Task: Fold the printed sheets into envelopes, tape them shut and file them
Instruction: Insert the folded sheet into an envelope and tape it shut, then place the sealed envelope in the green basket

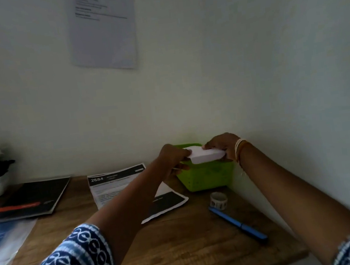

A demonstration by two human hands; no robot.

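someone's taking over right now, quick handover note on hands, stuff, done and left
Left hand and right hand both grip the folded white envelope, held over the green basket at the back right of the wooden desk.
Printed sheet lies flat, unfolded, left of the basket; tape roll and blue pen sit in front of it.
Done: this envelope is folded.
Left: file it in the basket, then fold, tape and file the printed sheet.

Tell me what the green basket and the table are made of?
The green basket looks like plastic: its bright lime colour is even, its walls are smooth, and small holes dot one side. The table looks like wood, with brown streaky grain lines and a dull, rough-looking finish. It could be a wood-look surface; the picture cannot settle that.
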